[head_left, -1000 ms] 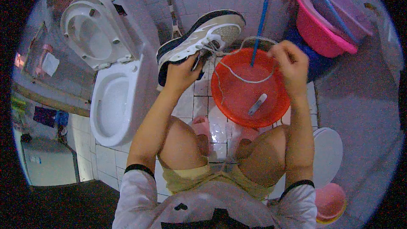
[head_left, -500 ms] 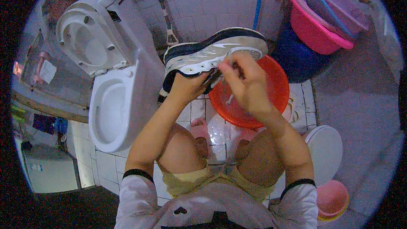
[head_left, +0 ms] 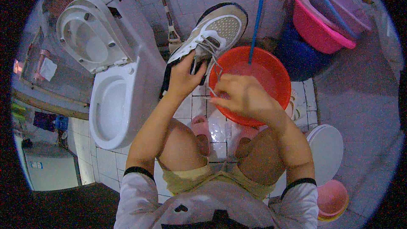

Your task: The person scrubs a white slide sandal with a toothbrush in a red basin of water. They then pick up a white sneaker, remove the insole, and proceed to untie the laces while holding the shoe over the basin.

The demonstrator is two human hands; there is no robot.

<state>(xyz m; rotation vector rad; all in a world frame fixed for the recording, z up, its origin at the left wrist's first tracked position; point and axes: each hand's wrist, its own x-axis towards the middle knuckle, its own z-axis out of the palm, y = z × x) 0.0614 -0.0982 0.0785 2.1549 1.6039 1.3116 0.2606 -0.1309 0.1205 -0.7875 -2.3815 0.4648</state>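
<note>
Vs. 0.5 s ago: shoe (head_left: 220, 32) has rolled from side-on to top-up, toe now toward the wall; it's held up, just L of & behind the red basin (head_left: 277, 65) in view. R hand (head_left: 243, 95) has come down from the laces twd the body, over basin's near-L side; fingers curled nearly closed, lace (head_left: 207, 46) pinched at the tips. L hand (head_left: 184, 76) about same spot, thumb apart, part-closed w/ hold on shoe at opening/tongue. Lace now runs from shoe down to R fingertips.

Counts, big to small: 1 toilet (head_left: 135, 89), seat up; 1 blue tub (head_left: 292, 55) w/ nested basins (head_left: 316, 29) above, exact no. unclear; 1 red basin; 1 white round lid (head_left: 328, 154); 1 shoe in hand; 2 pink slippers (head_left: 200, 126); 1 blue stick (head_left: 256, 25).
</note>
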